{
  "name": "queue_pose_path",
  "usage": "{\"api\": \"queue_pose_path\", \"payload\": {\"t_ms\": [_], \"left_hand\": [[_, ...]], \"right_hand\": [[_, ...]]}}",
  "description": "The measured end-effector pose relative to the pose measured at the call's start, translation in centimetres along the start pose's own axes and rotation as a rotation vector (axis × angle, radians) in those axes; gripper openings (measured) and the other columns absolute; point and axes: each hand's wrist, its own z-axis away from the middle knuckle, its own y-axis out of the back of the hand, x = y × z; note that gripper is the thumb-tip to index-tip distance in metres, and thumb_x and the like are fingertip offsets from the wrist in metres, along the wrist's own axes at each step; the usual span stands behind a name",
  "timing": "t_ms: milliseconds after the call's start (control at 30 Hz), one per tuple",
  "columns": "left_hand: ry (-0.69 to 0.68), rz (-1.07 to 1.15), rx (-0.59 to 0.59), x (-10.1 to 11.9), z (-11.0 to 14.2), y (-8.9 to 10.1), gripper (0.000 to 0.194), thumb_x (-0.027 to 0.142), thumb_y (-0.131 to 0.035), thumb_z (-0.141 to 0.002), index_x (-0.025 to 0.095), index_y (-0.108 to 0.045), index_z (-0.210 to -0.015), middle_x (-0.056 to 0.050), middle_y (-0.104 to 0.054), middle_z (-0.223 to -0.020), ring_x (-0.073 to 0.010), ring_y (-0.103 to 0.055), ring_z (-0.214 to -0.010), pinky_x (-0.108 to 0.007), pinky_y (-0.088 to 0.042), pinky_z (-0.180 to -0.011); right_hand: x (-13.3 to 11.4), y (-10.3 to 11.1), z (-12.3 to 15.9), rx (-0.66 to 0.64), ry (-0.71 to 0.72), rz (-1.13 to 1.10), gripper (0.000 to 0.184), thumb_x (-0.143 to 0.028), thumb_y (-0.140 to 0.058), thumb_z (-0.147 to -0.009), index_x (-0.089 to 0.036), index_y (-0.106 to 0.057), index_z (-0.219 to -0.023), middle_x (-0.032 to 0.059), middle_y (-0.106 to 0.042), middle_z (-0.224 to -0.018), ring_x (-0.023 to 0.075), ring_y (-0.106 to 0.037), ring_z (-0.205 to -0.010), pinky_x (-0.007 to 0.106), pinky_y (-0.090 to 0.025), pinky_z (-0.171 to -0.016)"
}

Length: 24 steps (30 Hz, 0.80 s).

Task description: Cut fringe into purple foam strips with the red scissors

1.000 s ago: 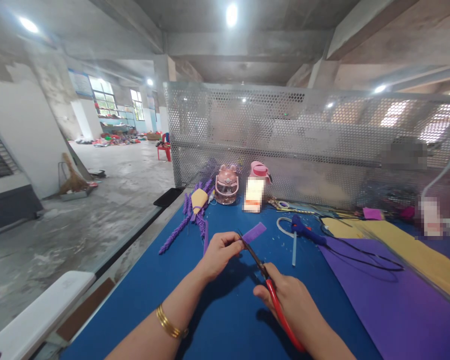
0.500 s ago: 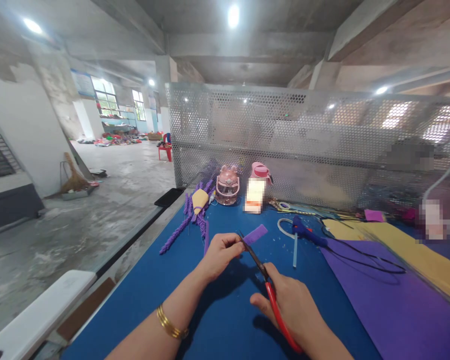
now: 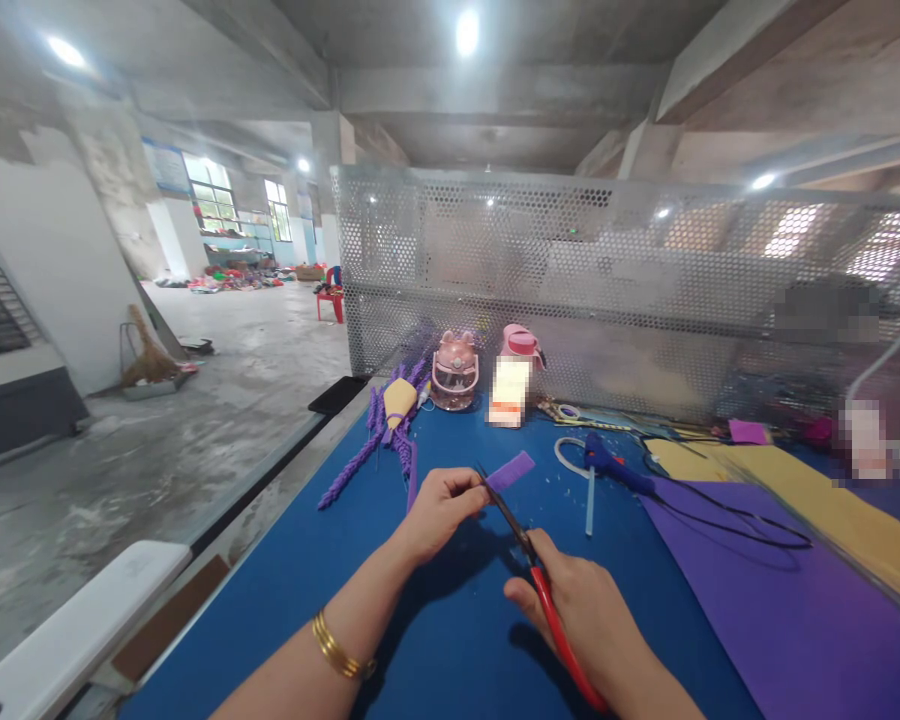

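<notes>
My left hand (image 3: 448,508) pinches one end of a short purple strip (image 3: 513,470), held above the blue tabletop (image 3: 465,640). In my right hand (image 3: 589,600) is a pair of scissors (image 3: 544,590) with red handles and dark blades. The blades lie across the strip close to my left fingertips; whether they are fully closed cannot be made out. A purple lavender-like bunch (image 3: 367,462) with a yellow wrap (image 3: 400,402) rests beyond my left hand.
A blue glue gun (image 3: 616,468) with a black cord lies to the right, near large purple sheets (image 3: 787,600) and yellow sheets (image 3: 832,500). Two pink bottles, one clear-bodied (image 3: 456,378), stand before a perforated metal screen (image 3: 570,270). White tape (image 3: 568,411) lies behind.
Almost nothing differs. My right hand and the scissors have shifted very slightly, and the purple strip has tilted a little. My left hand keeps its pinch.
</notes>
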Motion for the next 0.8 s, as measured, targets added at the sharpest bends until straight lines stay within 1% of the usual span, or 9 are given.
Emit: {"api": "queue_pose_path", "payload": {"t_ms": [133,367,600,800], "left_hand": [[0.002,0.015,0.008,-0.03,0.0,-0.02,0.026,0.031,-0.055,-0.073,0.014,-0.049,-0.054,0.003,-0.042,-0.052,-0.0074,-0.033,-0.05,-0.022,-0.023,-0.05],[0.008,0.043,0.005,0.05,-0.04,-0.06,0.026,0.029,-0.056,-0.073,0.014,-0.048,-0.053,0.003,-0.042,-0.051,-0.007,-0.033,-0.05,-0.022,-0.023,-0.05],[0.012,0.031,0.017,0.06,0.04,-0.12,0.028,0.033,-0.057,-0.072,0.014,-0.05,-0.053,0.003,-0.042,-0.051,-0.0073,-0.034,-0.05,-0.022,-0.023,-0.05],[0.003,0.044,0.008,-0.1,-0.05,-0.06,0.027,0.031,-0.056,-0.073,0.014,-0.049,-0.053,0.004,-0.042,-0.05,-0.007,-0.034,-0.049,-0.022,-0.023,-0.05]], "right_hand": [[-0.06,0.08,-0.13,0.028,0.01,-0.029,0.055,-0.062,-0.016,-0.089,-0.018,-0.049,-0.09,-0.0023,-0.058,-0.043,0.0209,-0.061,-0.041,0.023,-0.024,-0.039],[0.0,0.01,-0.13,0.004,0.0,-0.022,0.058,-0.063,-0.014,-0.088,-0.018,-0.05,-0.092,-0.0016,-0.058,-0.044,0.0221,-0.062,-0.042,0.023,-0.026,-0.039],[0.11,-0.05,0.0,0.004,-0.003,-0.017,0.059,-0.062,-0.013,-0.089,-0.018,-0.051,-0.093,-0.0009,-0.059,-0.045,0.023,-0.062,-0.043,0.025,-0.027,-0.04],[0.06,-0.07,0.07,-0.01,-0.018,-0.021,0.06,-0.062,-0.011,-0.089,-0.017,-0.051,-0.093,-0.001,-0.058,-0.045,0.0232,-0.062,-0.044,0.025,-0.027,-0.04]]}}
